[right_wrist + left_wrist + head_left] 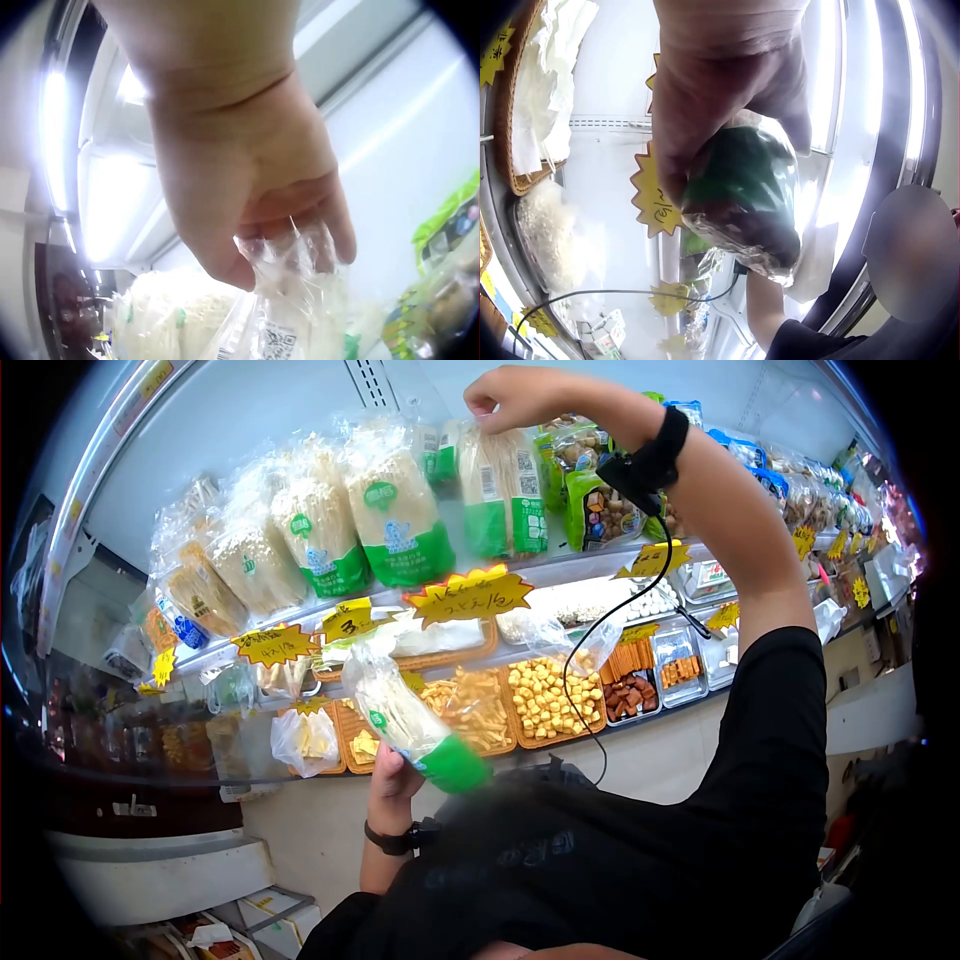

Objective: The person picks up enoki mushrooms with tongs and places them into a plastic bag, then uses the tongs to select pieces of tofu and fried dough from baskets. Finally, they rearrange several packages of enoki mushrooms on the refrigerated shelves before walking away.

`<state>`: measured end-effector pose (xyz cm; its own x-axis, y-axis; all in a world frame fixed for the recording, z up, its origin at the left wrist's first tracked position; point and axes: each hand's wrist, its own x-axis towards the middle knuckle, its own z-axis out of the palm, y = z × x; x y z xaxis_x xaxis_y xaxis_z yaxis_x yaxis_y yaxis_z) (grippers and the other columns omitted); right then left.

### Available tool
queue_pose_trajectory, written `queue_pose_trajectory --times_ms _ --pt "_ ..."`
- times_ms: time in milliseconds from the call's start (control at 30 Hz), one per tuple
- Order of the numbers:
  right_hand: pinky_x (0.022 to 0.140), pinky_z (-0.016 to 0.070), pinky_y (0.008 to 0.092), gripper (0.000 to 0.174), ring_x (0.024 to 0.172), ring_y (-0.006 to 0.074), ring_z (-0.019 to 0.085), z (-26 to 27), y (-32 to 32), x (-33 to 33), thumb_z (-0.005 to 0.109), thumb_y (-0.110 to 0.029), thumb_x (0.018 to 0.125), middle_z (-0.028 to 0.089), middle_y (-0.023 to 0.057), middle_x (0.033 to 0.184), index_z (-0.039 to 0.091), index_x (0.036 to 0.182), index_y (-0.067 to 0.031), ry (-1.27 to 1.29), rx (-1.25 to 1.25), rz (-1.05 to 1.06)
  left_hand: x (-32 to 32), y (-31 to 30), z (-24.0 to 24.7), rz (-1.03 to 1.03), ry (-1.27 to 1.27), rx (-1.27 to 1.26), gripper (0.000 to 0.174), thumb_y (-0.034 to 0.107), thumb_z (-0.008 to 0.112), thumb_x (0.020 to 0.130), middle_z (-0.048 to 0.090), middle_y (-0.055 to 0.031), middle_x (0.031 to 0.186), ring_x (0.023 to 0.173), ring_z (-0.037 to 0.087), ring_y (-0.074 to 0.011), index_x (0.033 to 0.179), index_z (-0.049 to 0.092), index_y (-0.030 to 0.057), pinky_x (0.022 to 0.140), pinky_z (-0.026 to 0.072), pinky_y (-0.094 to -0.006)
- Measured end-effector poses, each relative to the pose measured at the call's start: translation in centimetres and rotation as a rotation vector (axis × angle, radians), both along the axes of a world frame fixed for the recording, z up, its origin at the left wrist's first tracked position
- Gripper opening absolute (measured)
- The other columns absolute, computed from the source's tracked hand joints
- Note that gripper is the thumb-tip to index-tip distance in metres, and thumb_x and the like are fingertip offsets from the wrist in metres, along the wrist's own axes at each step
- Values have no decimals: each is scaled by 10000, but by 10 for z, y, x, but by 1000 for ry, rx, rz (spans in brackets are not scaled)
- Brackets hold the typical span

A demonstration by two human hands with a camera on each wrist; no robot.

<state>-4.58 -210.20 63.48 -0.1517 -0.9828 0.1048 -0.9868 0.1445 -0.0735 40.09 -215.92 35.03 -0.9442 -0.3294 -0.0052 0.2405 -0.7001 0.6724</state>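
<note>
My left hand (394,788) grips a clear bag of enoki mushrooms (405,718) with a green base, held tilted in front of the lower display. In the left wrist view, the green end of that bag (742,176) shows between thumb and fingers. Up at the top shelf, my right hand (520,398) pinches the gathered plastic top of another enoki bag (490,495), which stands upright with its label side out. The right wrist view shows the crinkled film (296,262) between thumb and fingers.
More enoki bags (400,510) stand in a row to the left; green mushroom packs (600,510) stand to the right. Yellow price tags (470,596) line the shelf edge. Below are baskets of tofu cubes (552,700) and other foods. A black cable (572,660) hangs from my right wrist.
</note>
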Motion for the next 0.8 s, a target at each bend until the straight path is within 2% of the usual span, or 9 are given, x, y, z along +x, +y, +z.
queue_pose_trajectory --times_ms 133,200,333,433,567,600,667,733,800 --pt "833 544 374 103 880 231 657 6 15 0 685 -68 809 691 126 913 598 856 -38 -127 -146 275 -20 0 9 -228 284 185 994 581 821 739 528 -79 1204 1043 577 -240 1460 331 105 831 548 -506" --pt "894 511 395 111 962 274 658 21 39 27 718 -69 798 700 175 986 640 870 -37 -237 -178 237 -17 8 17 -172 252 287 986 591 836 706 395 -120 1442 1269 490 -318 1425 363 111 845 553 -565" --pt "836 530 318 216 929 183 657 12 60 14 681 63 835 715 100 922 565 688 -42 -320 -686 459 -41 17 59 -251 348 361 966 569 852 683 188 -161 1588 1428 284 -404 1406 409 107 920 495 -672" --pt "904 564 334 201 985 191 666 9 75 27 647 106 867 676 118 1061 576 927 -72 -981 -893 509 -68 13 69 -421 479 396 907 532 889 651 -59 -125 1655 1513 44 -410 1384 498 169 997 385 -774" --pt "889 583 358 268 966 215 677 -3 81 69 650 116 857 664 143 1085 555 1022 -73 -1419 -944 380 -110 21 77 -369 575 284 1036 716 788 640 53 -151 1656 1508 75 -425 1460 427 195 1014 393 -737" --pt "777 584 366 164 911 221 679 -12 77 85 622 59 840 687 146 1004 601 975 -33 -1465 -1006 250 -118 25 83 -311 566 248 1035 716 794 635 63 -143 1656 1510 87 -410 1455 439 194 1036 365 -738" --pt "799 584 320 119 869 188 680 -32 73 101 634 -1 880 685 92 915 560 944 -69 -1547 -907 294 -130 36 96 -197 535 182 1033 717 805 626 84 -125 1654 1513 111 -380 1445 461 190 1080 310 -739" --pt "959 566 369 121 1051 218 670 -57 77 100 641 -46 945 675 99 1068 552 1020 -81 -1781 -694 322 -140 41 102 -12 489 -70 1090 737 778 647 157 -141 1638 1504 165 -364 1487 386 164 1116 317 -680" --pt "943 565 352 79 1055 208 667 -67 82 112 585 -37 963 664 140 1119 562 1035 -61 -1784 -704 238 -140 33 97 -51 395 -148 1060 498 868 629 447 -123 1415 1267 474 -297 1464 378 66 1052 444 -505"
